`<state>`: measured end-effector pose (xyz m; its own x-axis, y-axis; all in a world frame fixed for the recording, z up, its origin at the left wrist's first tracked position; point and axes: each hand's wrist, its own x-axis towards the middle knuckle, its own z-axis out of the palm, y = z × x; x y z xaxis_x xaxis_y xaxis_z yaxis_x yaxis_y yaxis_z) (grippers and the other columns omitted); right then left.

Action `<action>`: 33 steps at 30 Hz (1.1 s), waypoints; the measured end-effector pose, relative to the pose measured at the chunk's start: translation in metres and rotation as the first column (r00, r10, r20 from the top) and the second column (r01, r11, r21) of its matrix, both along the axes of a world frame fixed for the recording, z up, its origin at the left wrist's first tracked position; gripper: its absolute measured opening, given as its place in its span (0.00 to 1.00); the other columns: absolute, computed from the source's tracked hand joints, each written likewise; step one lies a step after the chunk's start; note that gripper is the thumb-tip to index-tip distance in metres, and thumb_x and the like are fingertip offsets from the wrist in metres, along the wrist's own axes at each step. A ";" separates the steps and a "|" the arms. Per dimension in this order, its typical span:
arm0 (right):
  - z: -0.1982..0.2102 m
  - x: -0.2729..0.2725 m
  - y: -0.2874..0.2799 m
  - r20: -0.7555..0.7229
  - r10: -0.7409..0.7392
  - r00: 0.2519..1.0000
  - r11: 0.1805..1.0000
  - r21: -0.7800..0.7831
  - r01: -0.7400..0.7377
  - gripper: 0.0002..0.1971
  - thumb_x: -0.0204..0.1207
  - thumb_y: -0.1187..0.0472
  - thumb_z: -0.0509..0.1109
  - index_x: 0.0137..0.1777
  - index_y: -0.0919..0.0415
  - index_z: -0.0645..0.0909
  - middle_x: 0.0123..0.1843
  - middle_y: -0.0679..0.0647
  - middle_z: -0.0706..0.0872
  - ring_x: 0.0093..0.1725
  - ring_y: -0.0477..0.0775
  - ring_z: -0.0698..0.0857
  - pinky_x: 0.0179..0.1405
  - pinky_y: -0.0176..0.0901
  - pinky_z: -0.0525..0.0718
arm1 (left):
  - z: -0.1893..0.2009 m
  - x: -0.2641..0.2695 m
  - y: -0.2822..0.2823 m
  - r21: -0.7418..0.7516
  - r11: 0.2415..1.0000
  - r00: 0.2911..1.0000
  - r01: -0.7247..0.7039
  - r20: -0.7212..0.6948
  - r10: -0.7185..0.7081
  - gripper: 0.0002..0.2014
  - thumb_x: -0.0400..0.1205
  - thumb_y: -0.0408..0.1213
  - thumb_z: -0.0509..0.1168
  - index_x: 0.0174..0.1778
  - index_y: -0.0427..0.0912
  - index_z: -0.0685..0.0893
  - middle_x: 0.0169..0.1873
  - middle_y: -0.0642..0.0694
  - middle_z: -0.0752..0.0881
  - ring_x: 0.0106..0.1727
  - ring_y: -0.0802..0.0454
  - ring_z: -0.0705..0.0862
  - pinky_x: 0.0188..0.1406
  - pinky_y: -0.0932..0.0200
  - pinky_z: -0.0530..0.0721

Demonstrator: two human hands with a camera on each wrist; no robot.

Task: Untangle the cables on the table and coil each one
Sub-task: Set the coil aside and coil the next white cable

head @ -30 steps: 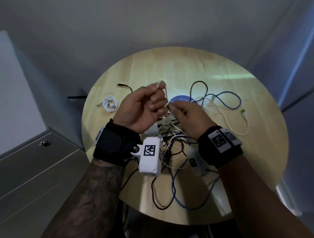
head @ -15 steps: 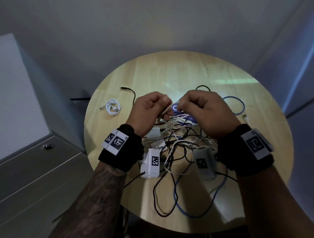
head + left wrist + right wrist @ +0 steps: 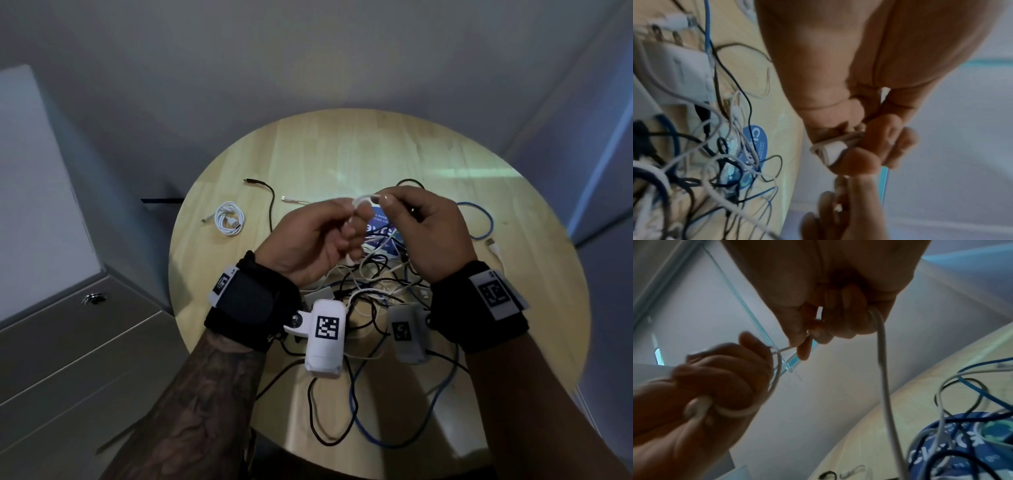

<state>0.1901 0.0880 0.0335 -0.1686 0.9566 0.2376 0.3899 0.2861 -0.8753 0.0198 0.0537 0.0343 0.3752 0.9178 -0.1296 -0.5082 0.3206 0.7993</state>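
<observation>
Above the round wooden table [image 3: 342, 144] my left hand [image 3: 318, 236] grips a small bundle of a thin white cable [image 3: 364, 198], with its white plug [image 3: 833, 150] held between the fingers. My right hand [image 3: 428, 233] pinches the same white cable [image 3: 882, 369] a little to the right, and the cable runs down from it to the table. Under both hands lies a tangle of white, black and blue cables [image 3: 370, 284]. A blue cable [image 3: 486, 222] loops out at the right.
A coiled white cable [image 3: 228, 218] lies at the table's left. A black cable end [image 3: 260, 186] and a white plug [image 3: 493, 246] lie apart. A blue round sticker [image 3: 380, 233] sits mid-table. White charger bricks [image 3: 674, 69] lie in the tangle. A grey cabinet [image 3: 68, 342] stands left.
Both hands have risen from the tangle. My right hand has turned and now pinches the white cable near my left hand's fingertips, with a short length stretched between them.
</observation>
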 end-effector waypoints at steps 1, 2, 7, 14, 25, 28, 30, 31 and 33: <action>-0.002 0.000 0.000 0.020 0.013 1.000 1.000 -0.027 -0.013 0.07 0.83 0.57 0.68 0.49 0.49 0.88 0.45 0.45 0.91 0.47 0.46 0.86 0.43 0.30 0.79 | 0.000 -0.002 0.002 -0.007 0.998 0.995 -0.064 0.074 0.064 0.13 0.86 0.32 0.50 0.50 0.34 0.79 0.28 0.49 0.73 0.29 0.55 0.68 0.36 0.58 0.74; -0.005 0.000 -0.001 0.060 0.043 0.997 0.997 -0.061 -0.039 0.08 0.84 0.55 0.67 0.51 0.49 0.89 0.48 0.41 0.91 0.49 0.41 0.86 0.45 0.28 0.78 | 0.000 -0.006 0.004 -0.017 0.991 0.981 -0.132 0.142 0.133 0.13 0.86 0.32 0.50 0.52 0.33 0.80 0.30 0.48 0.75 0.30 0.56 0.71 0.38 0.58 0.76; -0.013 -0.013 -0.016 0.327 0.379 0.866 0.918 -0.248 -0.308 0.13 0.84 0.46 0.65 0.58 0.48 0.89 0.39 0.37 0.88 0.39 0.36 0.83 0.42 0.39 0.80 | -0.006 -0.023 0.012 -0.133 0.836 0.781 -0.533 0.303 0.546 0.11 0.89 0.28 0.53 0.52 0.34 0.81 0.38 0.46 0.88 0.36 0.56 0.86 0.49 0.58 0.88; 0.020 -0.013 -0.024 0.209 0.413 0.887 0.903 -0.218 -0.369 0.10 0.83 0.54 0.67 0.43 0.53 0.88 0.37 0.40 0.88 0.40 0.36 0.84 0.42 0.32 0.78 | -0.024 -0.021 0.008 0.307 0.727 0.676 -0.615 -0.270 0.686 0.08 0.87 0.26 0.59 0.54 0.31 0.84 0.42 0.39 0.90 0.43 0.49 0.89 0.51 0.56 0.87; 0.011 0.012 0.001 -0.005 0.086 0.996 0.996 0.017 -0.086 0.06 0.81 0.59 0.70 0.45 0.55 0.88 0.40 0.44 0.88 0.42 0.42 0.85 0.44 0.33 0.78 | -0.009 0.009 -0.003 0.112 0.992 0.953 -0.052 -0.291 0.082 0.16 0.85 0.35 0.55 0.50 0.25 0.82 0.26 0.43 0.72 0.28 0.49 0.69 0.37 0.51 0.74; 0.001 0.006 0.003 -0.070 0.073 0.995 0.997 -0.015 -0.074 0.06 0.82 0.57 0.70 0.47 0.52 0.89 0.44 0.46 0.91 0.47 0.46 0.87 0.48 0.35 0.81 | 0.002 0.009 -0.002 0.065 0.996 0.990 -0.054 -0.125 0.062 0.14 0.84 0.30 0.49 0.49 0.29 0.80 0.27 0.45 0.70 0.29 0.51 0.67 0.37 0.54 0.76; -0.005 0.003 0.000 -0.066 0.116 0.991 0.993 -0.030 -0.118 0.08 0.84 0.56 0.67 0.51 0.47 0.89 0.46 0.49 0.92 0.49 0.48 0.87 0.51 0.39 0.83 | 0.008 0.008 -0.003 0.054 0.993 0.995 -0.103 0.010 0.103 0.13 0.84 0.31 0.50 0.50 0.30 0.79 0.29 0.46 0.72 0.30 0.52 0.68 0.40 0.54 0.78; -0.009 0.001 -0.002 -0.049 0.139 0.989 0.989 -0.034 -0.141 0.09 0.84 0.56 0.66 0.53 0.47 0.89 0.47 0.47 0.92 0.49 0.47 0.87 0.52 0.41 0.84 | 0.010 0.008 -0.004 0.042 0.990 0.989 -0.134 0.072 0.130 0.12 0.85 0.31 0.51 0.52 0.30 0.79 0.30 0.46 0.73 0.31 0.52 0.70 0.43 0.55 0.78; -0.013 0.001 -0.004 0.010 0.186 0.982 0.980 -0.072 -0.185 0.10 0.85 0.56 0.65 0.56 0.48 0.89 0.43 0.36 0.90 0.47 0.36 0.86 0.51 0.37 0.83 | 0.014 0.006 -0.003 0.001 0.977 0.957 -0.215 0.201 0.211 0.11 0.87 0.32 0.53 0.54 0.31 0.79 0.33 0.45 0.78 0.34 0.52 0.75 0.53 0.54 0.75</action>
